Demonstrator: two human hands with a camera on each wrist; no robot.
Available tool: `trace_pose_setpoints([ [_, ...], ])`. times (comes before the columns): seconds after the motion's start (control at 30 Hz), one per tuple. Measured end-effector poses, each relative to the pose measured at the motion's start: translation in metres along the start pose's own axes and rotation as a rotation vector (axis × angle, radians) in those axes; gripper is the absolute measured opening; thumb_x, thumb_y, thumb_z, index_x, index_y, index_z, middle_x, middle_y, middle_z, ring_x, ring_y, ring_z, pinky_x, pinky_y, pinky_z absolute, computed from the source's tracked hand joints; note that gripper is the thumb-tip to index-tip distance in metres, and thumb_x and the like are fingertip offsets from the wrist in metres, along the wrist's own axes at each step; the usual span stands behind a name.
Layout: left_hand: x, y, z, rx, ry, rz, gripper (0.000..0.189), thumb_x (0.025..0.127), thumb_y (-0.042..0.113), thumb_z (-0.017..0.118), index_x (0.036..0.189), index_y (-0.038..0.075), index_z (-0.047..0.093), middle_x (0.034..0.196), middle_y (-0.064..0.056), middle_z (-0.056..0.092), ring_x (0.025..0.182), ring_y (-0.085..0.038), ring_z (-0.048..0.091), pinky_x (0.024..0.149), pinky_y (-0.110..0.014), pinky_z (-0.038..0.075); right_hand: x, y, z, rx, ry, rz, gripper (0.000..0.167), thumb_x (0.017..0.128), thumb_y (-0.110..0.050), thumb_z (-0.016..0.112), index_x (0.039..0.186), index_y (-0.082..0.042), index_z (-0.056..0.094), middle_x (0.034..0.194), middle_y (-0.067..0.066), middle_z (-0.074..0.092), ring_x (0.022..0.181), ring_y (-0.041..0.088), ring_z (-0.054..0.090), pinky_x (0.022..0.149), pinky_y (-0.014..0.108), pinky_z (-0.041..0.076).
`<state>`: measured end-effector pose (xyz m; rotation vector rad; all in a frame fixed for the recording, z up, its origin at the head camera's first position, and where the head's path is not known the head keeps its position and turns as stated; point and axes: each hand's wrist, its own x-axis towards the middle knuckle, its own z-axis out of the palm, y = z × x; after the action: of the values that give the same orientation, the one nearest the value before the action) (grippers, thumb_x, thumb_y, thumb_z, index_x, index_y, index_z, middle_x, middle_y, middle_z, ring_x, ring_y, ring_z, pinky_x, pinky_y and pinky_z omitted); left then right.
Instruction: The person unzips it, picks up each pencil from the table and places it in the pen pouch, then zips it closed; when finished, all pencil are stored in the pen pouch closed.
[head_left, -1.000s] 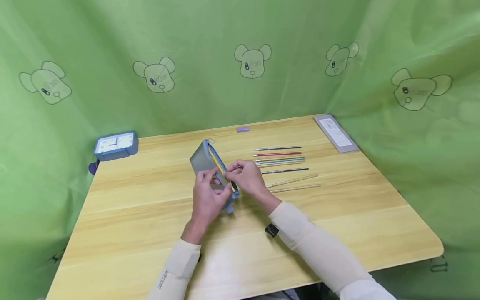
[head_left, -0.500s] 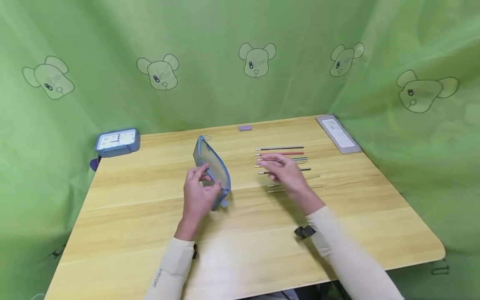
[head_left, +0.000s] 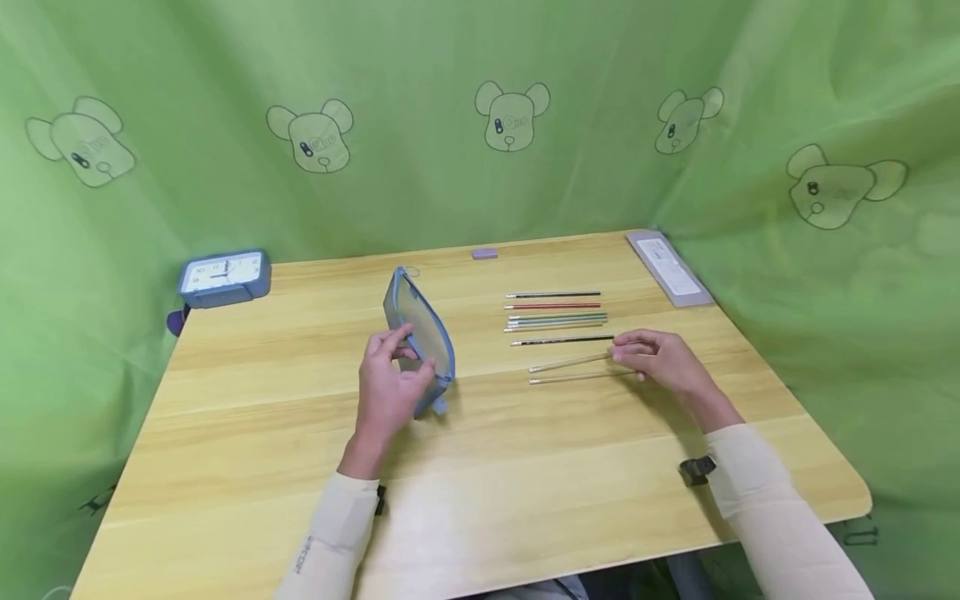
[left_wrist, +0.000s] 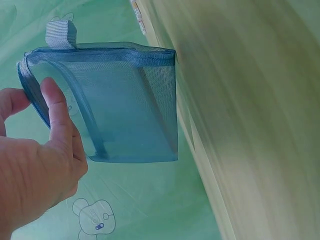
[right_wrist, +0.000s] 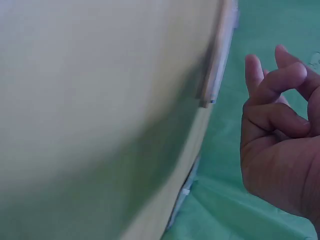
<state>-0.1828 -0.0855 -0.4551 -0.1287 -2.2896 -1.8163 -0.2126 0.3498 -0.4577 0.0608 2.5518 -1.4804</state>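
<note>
swinging to the right since half a second ago, the right hand [head_left: 667, 362] is now reaching the right-hand ends of the pencils, while the left hand [head_left: 386, 383] and the blue mesh pouch [head_left: 431, 333] are staying almost put. from the head view, the pouch is standing tilted, left of the pencils, its mouth gaping; whether its base is resting on the table [head_left: 517, 475] i can't tell. the right fingertips are hovering by or touching the upper tan pencil [head_left: 568, 363], and the lower tan pencil [head_left: 573, 378] is lying so near that a hasty pinch could be catching both, or rolling one into the black pencil [head_left: 562, 340]. from the left wrist view, fingers are pinching the rim, one tip inside the mouth, one outside; the mesh is looking limp, so a slackening grip could be letting the opening sag. from the right wrist view, the fingers are curving loosely with gaps between, gripping nothing i can see; a poor first pinch could be skidding off such thin shafts.
</note>
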Motion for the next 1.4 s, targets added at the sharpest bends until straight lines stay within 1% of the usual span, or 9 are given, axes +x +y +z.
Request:
trace_pose_setpoints([
  [0.13,0.000,0.002,0.000,0.027,0.002,0.005,0.066,0.087,0.002,0.081,0.149,-0.004,0.059,0.140,-0.021,0.054,0.113,-0.031,0.066,0.069,-0.010,0.062,0.000,0.009,0.003,-0.042,-0.045,0.008,0.050,0.099,-0.012,0.076,0.142,0.007,0.060,0.136,0.026,0.071,0.085,0.008,0.074,0.066,0.022,0.063],
  [0.33,0.000,0.001,0.000,0.036,0.010,0.009,0.066,0.087,0.003,0.081,0.148,-0.003,0.060,0.139,-0.020,0.055,0.113,-0.030,0.067,0.068,-0.008,0.060,-0.002,0.010,0.009,-0.238,-0.057,-0.046,0.048,0.094,-0.012,0.082,0.136,0.004,0.065,0.130,0.026,0.073,0.073,0.012,0.068,0.061,0.023,0.062],
  [0.47,0.000,0.000,0.000,0.015,0.004,0.008,0.066,0.087,0.002,0.080,0.149,-0.004,0.059,0.140,-0.021,0.054,0.113,-0.030,0.066,0.068,-0.009,0.062,-0.003,0.004,0.016,-0.334,-0.039,-0.070,0.042,0.091,-0.013,0.085,0.128,-0.001,0.071,0.122,0.021,0.076,0.073,0.017,0.067,0.060,0.026,0.061],
  [0.63,-0.001,0.001,-0.001,0.004,0.000,0.007,0.066,0.087,0.002,0.080,0.149,-0.005,0.059,0.139,-0.021,0.053,0.113,-0.030,0.066,0.069,-0.009,0.062,-0.007,-0.003,0.028,-0.438,-0.020,-0.077,0.040,0.088,-0.013,0.087,0.125,-0.005,0.073,0.109,0.010,0.080,0.096,0.025,0.071,0.092,0.048,0.061],
  [0.7,-0.001,0.001,-0.001,0.006,0.000,0.008,0.066,0.087,0.003,0.080,0.149,-0.005,0.059,0.138,-0.021,0.054,0.113,-0.031,0.066,0.069,-0.009,0.062,-0.010,-0.005,0.032,-0.469,-0.016,-0.079,0.041,0.087,-0.012,0.087,0.125,-0.005,0.073,0.103,0.006,0.081,0.100,0.025,0.072,0.099,0.051,0.057],
  [0.73,-0.001,0.001,-0.001,0.009,0.000,0.010,0.066,0.086,0.003,0.080,0.148,-0.005,0.059,0.138,-0.021,0.054,0.113,-0.031,0.066,0.069,-0.009,0.062,-0.011,-0.006,0.034,-0.477,-0.019,-0.081,0.042,0.087,-0.012,0.087,0.125,-0.004,0.072,0.101,0.006,0.081,0.098,0.026,0.072,0.098,0.051,0.058],
  [0.9,0.000,0.000,0.000,0.009,-0.001,0.019,0.065,0.086,0.002,0.080,0.147,-0.007,0.059,0.139,-0.022,0.054,0.112,-0.031,0.067,0.068,-0.009,0.062,-0.017,-0.010,0.047,-0.516,-0.029,-0.106,0.037,0.086,-0.012,0.089,0.119,-0.005,0.075,0.094,0.002,0.080,0.087,0.018,0.070,0.087,0.036,0.057],
  [1.17,0.000,0.000,-0.001,0.013,-0.004,0.022,0.064,0.086,0.002,0.081,0.146,-0.006,0.060,0.139,-0.022,0.054,0.111,-0.030,0.067,0.068,-0.009,0.061,-0.028,-0.020,0.071,-0.505,-0.143,-0.207,0.010,0.088,-0.010,0.086,0.097,-0.011,0.080,0.085,-0.003,0.075,0.080,0.012,0.064,0.078,0.024,0.055],
  [1.4,0.000,0.002,-0.002,-0.004,-0.014,0.009,0.065,0.087,0.001,0.080,0.147,-0.007,0.059,0.141,-0.022,0.053,0.112,-0.030,0.066,0.069,-0.008,0.062,-0.034,-0.026,0.085,-0.503,-0.209,-0.299,0.010,0.088,-0.005,0.084,0.091,-0.012,0.078,0.082,-0.005,0.074,0.078,0.008,0.063,0.071,0.019,0.057],
])
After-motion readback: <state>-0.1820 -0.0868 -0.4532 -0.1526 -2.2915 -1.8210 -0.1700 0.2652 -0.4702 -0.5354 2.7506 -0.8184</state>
